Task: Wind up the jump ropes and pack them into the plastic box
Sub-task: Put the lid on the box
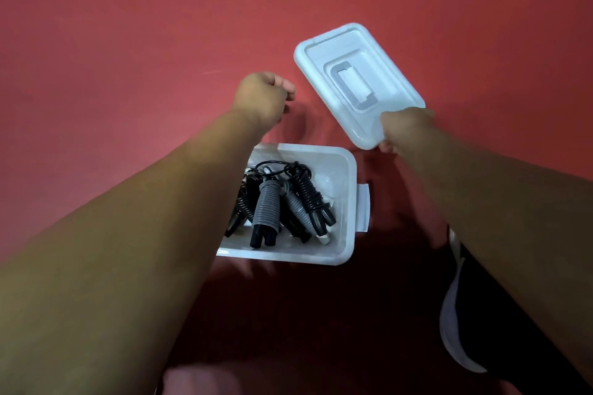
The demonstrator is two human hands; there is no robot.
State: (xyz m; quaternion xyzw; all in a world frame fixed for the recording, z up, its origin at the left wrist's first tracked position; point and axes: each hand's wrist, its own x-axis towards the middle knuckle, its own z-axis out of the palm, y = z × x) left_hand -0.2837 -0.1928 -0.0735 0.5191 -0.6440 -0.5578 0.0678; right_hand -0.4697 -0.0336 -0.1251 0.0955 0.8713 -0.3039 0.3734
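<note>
My left grip [261,98] hovers over the red floor [128,42] just beyond the far edge of the box. Its fingers are curled in and I see nothing in them.

Below and a little to the right sits the plastic box [348,208], open on the floor. The jump ropes [282,199] lie inside it, bundled with cord coiled round their grey and black handles. I count several bundles, but my left forearm hides the box's left end, so I can't give a sure number. No loose rope shows anywhere on the floor, so I judge the winding and packing finished, or very nearly. On the box's right side a latch flap [364,207] stands out unfastened.

Farther right is the lid [357,83], handle side up and well clear of the box rim. My right grip [406,128] is clamped on its near corner. Whether the lid's far end touches the floor I cannot tell.

What seems left is the closing: bring the lid over the box, square it to the rim, seat it and snap down the latch. If the task counts only packing, it looks done already.
</note>
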